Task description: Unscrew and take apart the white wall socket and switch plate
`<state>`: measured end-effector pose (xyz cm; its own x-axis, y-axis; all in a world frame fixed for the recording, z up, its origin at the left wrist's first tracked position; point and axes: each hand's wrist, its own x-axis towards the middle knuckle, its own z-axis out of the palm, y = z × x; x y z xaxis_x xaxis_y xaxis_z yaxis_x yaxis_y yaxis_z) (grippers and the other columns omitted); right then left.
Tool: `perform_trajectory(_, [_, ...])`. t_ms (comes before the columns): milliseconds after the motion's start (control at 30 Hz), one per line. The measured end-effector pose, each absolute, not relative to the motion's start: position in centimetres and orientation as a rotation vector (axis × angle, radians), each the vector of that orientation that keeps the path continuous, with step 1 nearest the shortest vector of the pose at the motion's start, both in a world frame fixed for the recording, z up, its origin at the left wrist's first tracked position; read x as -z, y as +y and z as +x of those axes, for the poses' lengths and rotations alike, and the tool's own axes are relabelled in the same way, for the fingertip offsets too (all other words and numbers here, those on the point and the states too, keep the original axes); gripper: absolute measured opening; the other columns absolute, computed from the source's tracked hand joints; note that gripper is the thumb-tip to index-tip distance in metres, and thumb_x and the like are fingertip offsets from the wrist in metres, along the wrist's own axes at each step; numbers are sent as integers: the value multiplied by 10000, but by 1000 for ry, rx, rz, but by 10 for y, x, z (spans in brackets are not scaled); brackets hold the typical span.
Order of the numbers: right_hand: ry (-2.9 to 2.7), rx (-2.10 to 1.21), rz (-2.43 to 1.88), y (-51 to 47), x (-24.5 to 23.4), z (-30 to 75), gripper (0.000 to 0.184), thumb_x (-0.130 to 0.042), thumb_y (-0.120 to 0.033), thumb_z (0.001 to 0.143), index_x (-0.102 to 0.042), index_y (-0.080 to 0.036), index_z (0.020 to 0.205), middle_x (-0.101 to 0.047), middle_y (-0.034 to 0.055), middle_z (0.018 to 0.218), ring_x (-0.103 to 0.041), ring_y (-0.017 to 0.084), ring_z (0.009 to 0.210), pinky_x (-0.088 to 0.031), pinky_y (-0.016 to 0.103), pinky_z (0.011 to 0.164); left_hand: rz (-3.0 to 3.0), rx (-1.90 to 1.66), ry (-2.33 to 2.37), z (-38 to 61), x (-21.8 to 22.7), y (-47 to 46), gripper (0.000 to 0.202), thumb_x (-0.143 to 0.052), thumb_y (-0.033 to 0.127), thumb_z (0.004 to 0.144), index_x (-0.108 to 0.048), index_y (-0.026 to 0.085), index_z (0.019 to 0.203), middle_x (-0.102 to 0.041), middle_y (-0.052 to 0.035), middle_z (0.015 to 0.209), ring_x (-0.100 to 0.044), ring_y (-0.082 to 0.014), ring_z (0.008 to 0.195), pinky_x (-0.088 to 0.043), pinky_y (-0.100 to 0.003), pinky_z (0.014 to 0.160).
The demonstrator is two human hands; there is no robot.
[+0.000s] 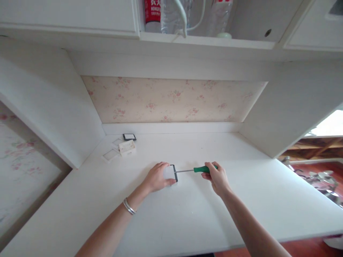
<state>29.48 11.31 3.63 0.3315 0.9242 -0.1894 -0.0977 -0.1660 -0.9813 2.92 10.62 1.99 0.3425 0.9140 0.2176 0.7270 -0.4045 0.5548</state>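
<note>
My left hand (158, 177) grips a small white switch-like panel with a dark frame (169, 172), holding it on or just above the white desk. In my right hand (216, 176) is a screwdriver, its green handle (201, 169) between thumb and fingers. The thin metal shaft points left, and its tip meets the right edge of the dark frame. Behind my left hand lie a white open box-shaped part (127, 147), a dark-framed panel (129, 136) and thin flat frames (110, 154). My left fingers hide part of the held panel.
The white desk (160, 228) runs between two side panels, with flowered wallpaper (174, 100) at the back. Overhead, a cabinet shelf (249, 43) holds a red can (152, 12), clear plastic bottles (220, 16) and a pale cable (182, 14). A reddish floor shows at right.
</note>
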Motion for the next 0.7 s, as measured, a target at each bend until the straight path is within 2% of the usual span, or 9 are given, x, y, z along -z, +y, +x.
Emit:
perform_trajectory(133, [-696, -1150, -1406, 106, -23, 297, 248, -672, -355, 697, -495, -182, 692, -526, -56, 531, -597, 118, 446, -555, 245, 487, 2247, -727, 1451, 30, -20, 106, 666, -714, 549, 656, -533, 209, 1199, -582, -71, 1214, -525, -259, 1137, -401, -369, 992])
perform_trajectory(233, [-757, -1124, -1424, 102, -33, 299, 257, -661, -377, 705, -486, -189, 698, -553, -46, 526, -615, 137, 463, -553, 259, 502, 2247, -719, 1448, 31, -22, 106, 654, -710, 543, 663, -534, 208, 1196, -581, -70, 1212, -528, -257, 1131, -405, -369, 988])
perform_trajectory(333, [-1143, -955, -1490, 98, -68, 293, 254, -612, -423, 754, -502, -197, 719, -608, -15, 508, -629, 163, 471, -517, 251, 471, 2255, -700, 1442, 32, -25, 105, 645, -708, 535, 667, -534, 212, 1197, -586, -70, 1203, -536, -258, 1119, -415, -373, 975])
perform_trajectory(467, [-1739, -673, -1321, 100, -116, 275, 223, -544, -391, 818, -520, -202, 702, -611, -29, 479, -597, 115, 448, -478, 204, 509, 2263, -718, 1442, 32, -26, 105, 662, -729, 523, 650, -537, 210, 1200, -583, -77, 1213, -533, -261, 1127, -414, -377, 984])
perform_trajectory(567, [-1633, -771, -1363, 114, -119, 271, 193, -538, -367, 804, -513, -201, 709, -612, -27, 478, -604, 129, 426, -472, 203, 451, 2242, -716, 1464, 31, -24, 105, 672, -729, 527, 647, -538, 210, 1209, -568, -84, 1244, -517, -269, 1156, -398, -385, 1006])
perform_trajectory(700, [-1187, -1036, -1441, 132, -81, 289, 175, -605, -336, 736, -508, -192, 713, -610, -16, 524, -639, 170, 469, -537, 262, 453, 2219, -706, 1463, 30, -23, 105, 660, -713, 535, 662, -535, 220, 1215, -566, -75, 1251, -514, -264, 1166, -392, -383, 1013])
